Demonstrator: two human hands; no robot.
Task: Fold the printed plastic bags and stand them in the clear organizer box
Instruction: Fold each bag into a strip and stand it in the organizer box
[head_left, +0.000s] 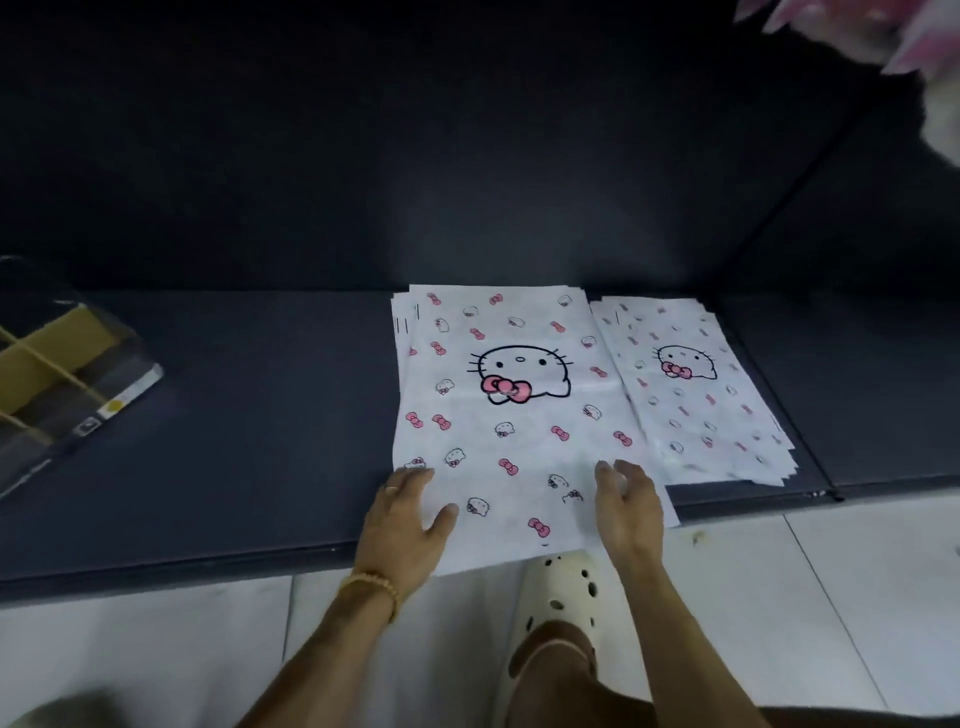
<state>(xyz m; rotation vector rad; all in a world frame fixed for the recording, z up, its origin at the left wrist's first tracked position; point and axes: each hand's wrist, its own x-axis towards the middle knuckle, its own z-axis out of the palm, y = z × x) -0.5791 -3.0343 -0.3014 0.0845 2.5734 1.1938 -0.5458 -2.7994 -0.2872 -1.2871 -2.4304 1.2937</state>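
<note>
Printed bags — two stacks: one large stack (506, 395), one smaller stack (696, 389) just beside it; sheets per stack cannot be counted. Clear box (67, 374) — one. Hands — two: left hand (402, 525), right hand (631, 506). Shoe (558, 597) — one.

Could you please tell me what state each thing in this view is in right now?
Large bag stack: flat, unfolded, near edge overhanging the dark mat.
Small bag stack: flat, unfolded, fanned, partly under the large stack.
Organizer box: at the left, tilted, no bags visible inside.
Left hand: open, resting on the large stack's near left corner.
Right hand: open, at the stack's near right edge.
</note>
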